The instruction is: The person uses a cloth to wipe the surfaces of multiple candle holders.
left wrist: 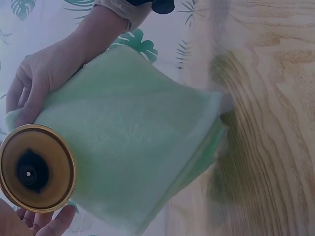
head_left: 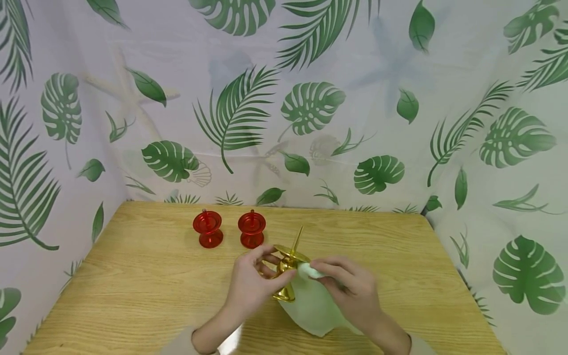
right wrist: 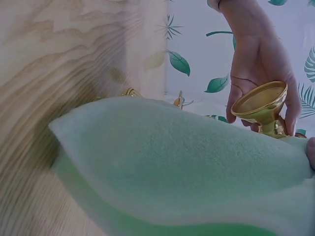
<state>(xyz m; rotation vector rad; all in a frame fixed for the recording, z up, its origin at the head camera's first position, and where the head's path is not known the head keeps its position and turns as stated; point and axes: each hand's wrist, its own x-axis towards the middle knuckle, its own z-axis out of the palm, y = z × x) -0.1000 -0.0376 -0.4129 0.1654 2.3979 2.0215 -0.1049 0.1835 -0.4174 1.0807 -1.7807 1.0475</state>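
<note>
My left hand (head_left: 249, 282) holds a gold candlestick (head_left: 285, 292) above the table, fingers and thumb round its stem. The candlestick tilts a little, its thin spike pointing up from a round dish. In the left wrist view the hollow underside of its base (left wrist: 55, 169) faces the camera. My right hand (head_left: 357, 292) pinches a bunched part of a pale green cloth (head_left: 310, 308) right at the dish's edge. Below the fingers the rest of the cloth hangs down toward the table, spread wide in the right wrist view (right wrist: 162, 157).
Two red candlesticks, one on the left (head_left: 210, 239) and one nearer the middle (head_left: 252, 240), stand upright at the back of the wooden table (head_left: 146, 286). A leaf-printed curtain (head_left: 275, 113) rises behind and at both sides. Small gold parts (right wrist: 130, 92) show above the cloth's edge in the right wrist view.
</note>
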